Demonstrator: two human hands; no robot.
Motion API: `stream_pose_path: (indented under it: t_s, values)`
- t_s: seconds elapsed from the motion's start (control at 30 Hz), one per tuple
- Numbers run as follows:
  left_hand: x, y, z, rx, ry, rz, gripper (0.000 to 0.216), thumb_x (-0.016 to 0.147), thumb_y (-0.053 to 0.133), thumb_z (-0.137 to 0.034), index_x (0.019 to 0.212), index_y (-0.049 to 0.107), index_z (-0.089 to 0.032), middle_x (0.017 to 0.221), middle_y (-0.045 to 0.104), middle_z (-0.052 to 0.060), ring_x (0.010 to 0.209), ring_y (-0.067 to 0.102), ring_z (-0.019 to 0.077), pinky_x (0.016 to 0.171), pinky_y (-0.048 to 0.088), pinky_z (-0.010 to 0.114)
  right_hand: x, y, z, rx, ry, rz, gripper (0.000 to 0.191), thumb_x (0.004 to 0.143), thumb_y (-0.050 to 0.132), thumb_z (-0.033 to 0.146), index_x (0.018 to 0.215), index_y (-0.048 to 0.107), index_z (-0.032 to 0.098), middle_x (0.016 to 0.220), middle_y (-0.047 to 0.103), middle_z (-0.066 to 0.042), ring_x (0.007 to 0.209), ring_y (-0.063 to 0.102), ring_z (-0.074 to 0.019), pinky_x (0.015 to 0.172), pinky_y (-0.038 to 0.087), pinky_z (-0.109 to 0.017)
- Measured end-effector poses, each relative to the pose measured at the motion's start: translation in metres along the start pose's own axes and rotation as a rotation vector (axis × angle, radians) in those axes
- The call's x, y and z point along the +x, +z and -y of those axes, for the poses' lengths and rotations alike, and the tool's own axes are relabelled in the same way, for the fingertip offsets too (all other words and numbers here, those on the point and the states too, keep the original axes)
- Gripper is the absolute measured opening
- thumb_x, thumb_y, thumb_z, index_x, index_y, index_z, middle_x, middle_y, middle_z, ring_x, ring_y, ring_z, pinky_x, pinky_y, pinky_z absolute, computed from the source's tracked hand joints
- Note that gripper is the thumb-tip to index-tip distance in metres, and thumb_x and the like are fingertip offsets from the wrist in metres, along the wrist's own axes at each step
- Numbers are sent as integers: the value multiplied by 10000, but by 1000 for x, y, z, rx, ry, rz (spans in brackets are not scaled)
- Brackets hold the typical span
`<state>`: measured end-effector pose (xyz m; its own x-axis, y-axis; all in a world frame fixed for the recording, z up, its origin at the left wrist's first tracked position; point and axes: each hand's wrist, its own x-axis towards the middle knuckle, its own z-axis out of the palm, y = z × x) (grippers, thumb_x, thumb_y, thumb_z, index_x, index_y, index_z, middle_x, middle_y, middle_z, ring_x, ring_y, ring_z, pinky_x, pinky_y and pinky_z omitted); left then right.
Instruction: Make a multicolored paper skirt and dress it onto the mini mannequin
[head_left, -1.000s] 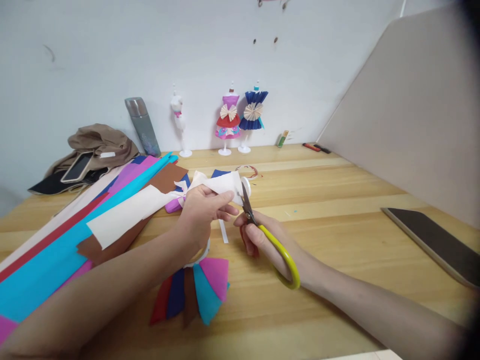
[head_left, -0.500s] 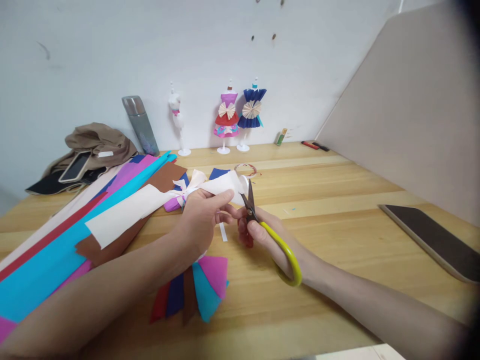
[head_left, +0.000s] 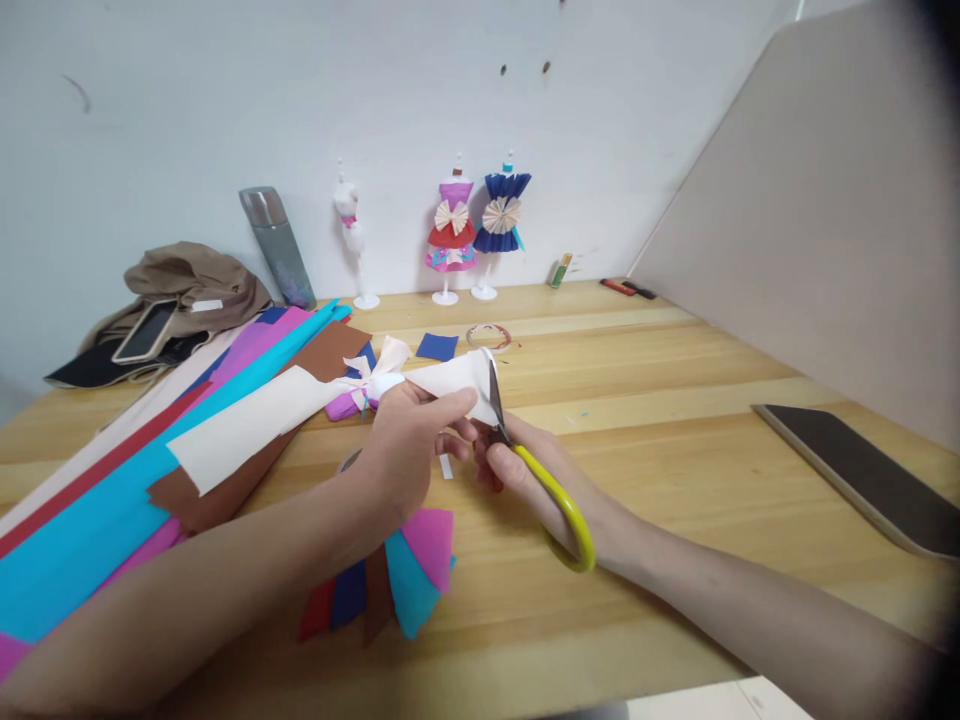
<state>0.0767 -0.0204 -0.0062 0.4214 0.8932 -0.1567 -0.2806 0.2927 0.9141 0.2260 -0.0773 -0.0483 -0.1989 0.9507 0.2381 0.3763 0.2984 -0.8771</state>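
My left hand (head_left: 409,445) pinches a cream sheet of paper (head_left: 450,378) above the wooden table (head_left: 675,450). My right hand (head_left: 529,478) grips yellow-handled scissors (head_left: 536,470), whose blades are in the paper's right edge. Under my left forearm lies a fan of coloured paper pieces (head_left: 405,570). A thin cream strip (head_left: 446,466) lies on the table between my hands.
Long coloured paper sheets (head_left: 112,500) with a cream piece (head_left: 240,425) on top cover the left. At the back stand three small dress mannequins (head_left: 450,230), a grey bottle (head_left: 277,245), a brown cloth with a phone (head_left: 146,330). A dark tablet (head_left: 862,470) lies right.
The scissors have closed further into the cream paper's edge, and both hands have shifted slightly up and toward each other. A blue paper square has come into view behind the paper.
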Motion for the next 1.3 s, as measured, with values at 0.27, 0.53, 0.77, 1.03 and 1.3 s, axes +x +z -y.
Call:
stream_pose_path:
  t_s: [0.27, 0.53, 0.77, 1.03, 1.3]
  values:
    - [1, 0, 4, -3, -2, 21, 105, 679, 726, -198, 689, 665, -113, 613, 623, 30, 516, 531, 95, 426, 415, 190, 2, 0, 2, 29, 6, -3, 511, 947, 371, 679, 957, 551, 201, 708, 598, -27, 622, 559, -168, 588, 460, -296]
    - [4, -4, 9, -11, 6, 78, 185, 657, 795, -237, 712, 658, -126, 599, 629, 12, 515, 549, 86, 449, 419, 178, 0, 4, -4, 112, 90, 0, 582, 904, 381, 752, 910, 537, 191, 640, 562, -6, 537, 524, -142, 497, 425, -269]
    - [5, -4, 8, -10, -17, 52, 235, 618, 822, -259, 715, 660, -118, 617, 632, 19, 541, 560, 91, 443, 418, 177, -1, 5, -4, 115, 132, -10, 565, 905, 381, 748, 865, 532, 205, 613, 546, 0, 516, 518, -140, 479, 416, -268]
    - [5, -2, 9, -36, -9, 52, 264, 596, 833, -272, 721, 658, -118, 630, 630, 18, 529, 548, 86, 436, 412, 179, -2, 13, -8, 140, 235, -58, 570, 892, 378, 764, 853, 528, 215, 504, 498, 36, 386, 449, -116, 386, 370, -243]
    - [7, -4, 8, 1, -18, 75, 239, 621, 810, -289, 699, 668, -114, 572, 624, 23, 508, 562, 98, 441, 413, 185, -3, 7, -4, 158, 94, -17, 540, 915, 394, 728, 913, 541, 207, 694, 567, -13, 583, 554, -156, 538, 456, -289]
